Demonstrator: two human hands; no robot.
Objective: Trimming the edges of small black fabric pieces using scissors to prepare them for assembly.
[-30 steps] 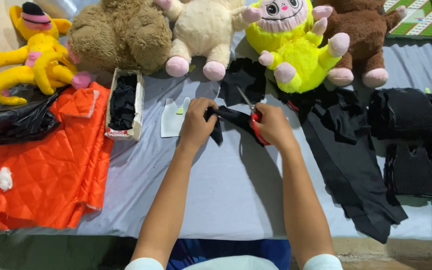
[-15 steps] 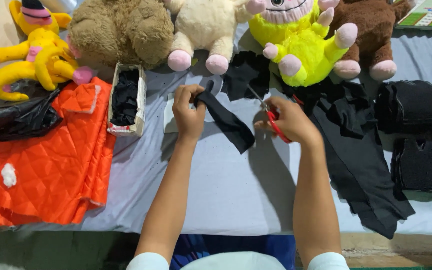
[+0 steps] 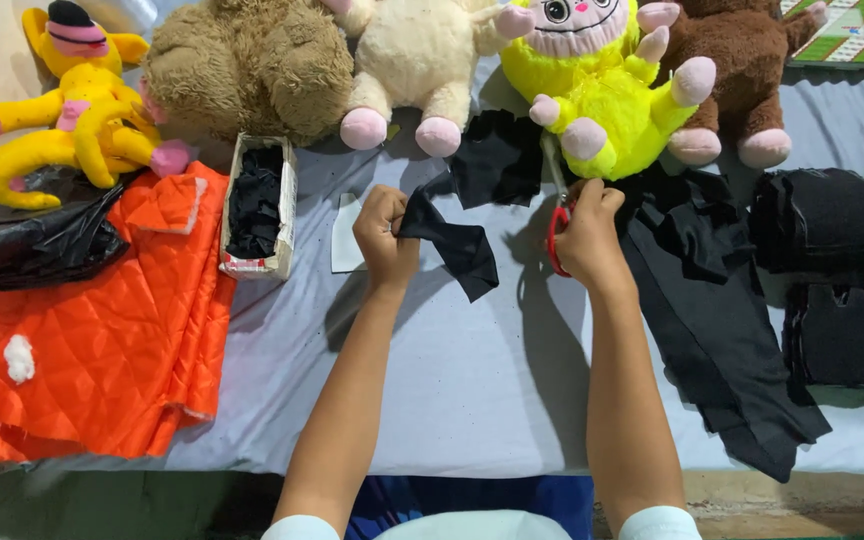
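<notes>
Our left hand (image 3: 384,232) fingers clamp the black fabric strip (image 3: 457,250), which hangs just right of them, held up for handling. Right hand (image 3: 586,235) fingers are closed through the red-handled scissors (image 3: 557,225), blades pointing away.

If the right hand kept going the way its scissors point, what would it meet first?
The right hand aims the scissors up and away, so probably the yellow plush toy just beyond; the blade tips seem close to its foot, though depth is unclear.

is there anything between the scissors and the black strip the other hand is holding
Nothing visible does. The right hand holds the red scissors beside the black strip gripped by the left hand, with only bare grey cloth between them.
</notes>
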